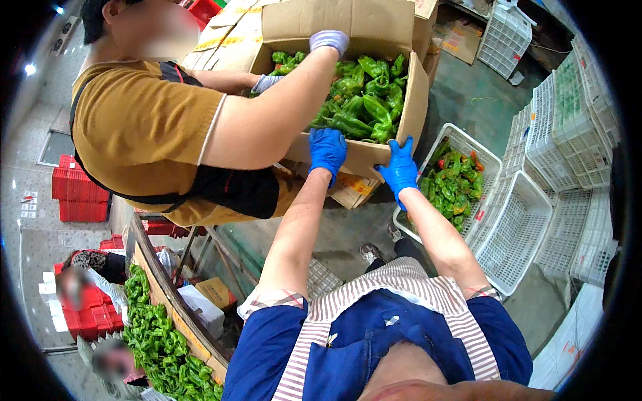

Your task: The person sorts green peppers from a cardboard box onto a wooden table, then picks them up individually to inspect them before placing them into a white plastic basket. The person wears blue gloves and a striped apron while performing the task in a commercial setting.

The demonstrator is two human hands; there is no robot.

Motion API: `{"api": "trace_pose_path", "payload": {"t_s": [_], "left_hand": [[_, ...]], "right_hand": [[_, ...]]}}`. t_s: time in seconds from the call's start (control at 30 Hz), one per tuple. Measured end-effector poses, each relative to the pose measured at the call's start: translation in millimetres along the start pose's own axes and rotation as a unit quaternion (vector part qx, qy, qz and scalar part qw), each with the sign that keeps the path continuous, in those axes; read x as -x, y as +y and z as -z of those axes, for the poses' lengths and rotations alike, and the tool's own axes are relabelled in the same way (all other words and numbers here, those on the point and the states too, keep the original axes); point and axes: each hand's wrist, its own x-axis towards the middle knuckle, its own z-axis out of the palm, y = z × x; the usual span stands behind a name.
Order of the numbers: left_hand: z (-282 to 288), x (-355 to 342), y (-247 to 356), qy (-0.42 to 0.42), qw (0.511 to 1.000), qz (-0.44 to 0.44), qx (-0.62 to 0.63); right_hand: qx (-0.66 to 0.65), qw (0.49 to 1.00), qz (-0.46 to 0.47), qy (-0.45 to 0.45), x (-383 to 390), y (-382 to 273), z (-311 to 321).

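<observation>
Left hand [327, 151], blue-gloved, fingers curled over the near rim of the cardboard box [366, 158], gripping the wall at about 12 o'clock from the wearer's chest. Right hand [400, 169], also blue-gloved, spread flat and clamped on the box's near right corner, fingers pointing up the wall. The two hands sit near each other, apart, both bearing on the same edge.

The box is held up off the floor, tilted, upper centre of view, open flaps standing at its far side. It is heaped with green peppers [361, 100], glossy and loose.

A co-worker in a mustard shirt stands at 10 o'clock; their gloved hand [329, 41] hooks the far rim, the other [265, 83] lies on the left side of the box among the peppers.

Handling judgement: a full load, likely heavy, and the cardboard looks soft enough to bow at the walls. Rim grips could tear; the bottom edge and corners look the safer hold. Peppers are smooth and will roll and spill if the box tips.

Outward: at 2 o'clock, a white plastic crate [490, 160] on the floor holds green peppers with a few red ones; an empty crate [515, 234] lies just beside it, stacks of white crates [568, 134] beyond. At 8 o'clock, a long bench [167, 301] piled with peppers, two more people at it, red crates [80, 194] behind.
</observation>
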Motion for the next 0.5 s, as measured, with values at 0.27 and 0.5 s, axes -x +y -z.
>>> {"api": "trace_pose_path", "payload": {"t_s": [0.27,0.5], "left_hand": [[-26,5,-8,0.091,0.99,-0.007,0.109],[-28,9,-2,0.225,0.968,-0.043,0.097]], "right_hand": [[-0.012,1.0,-0.004,0.002,-1,0,-1],[-0.008,1.0,-0.007,0.017,3,-2,1]]}}
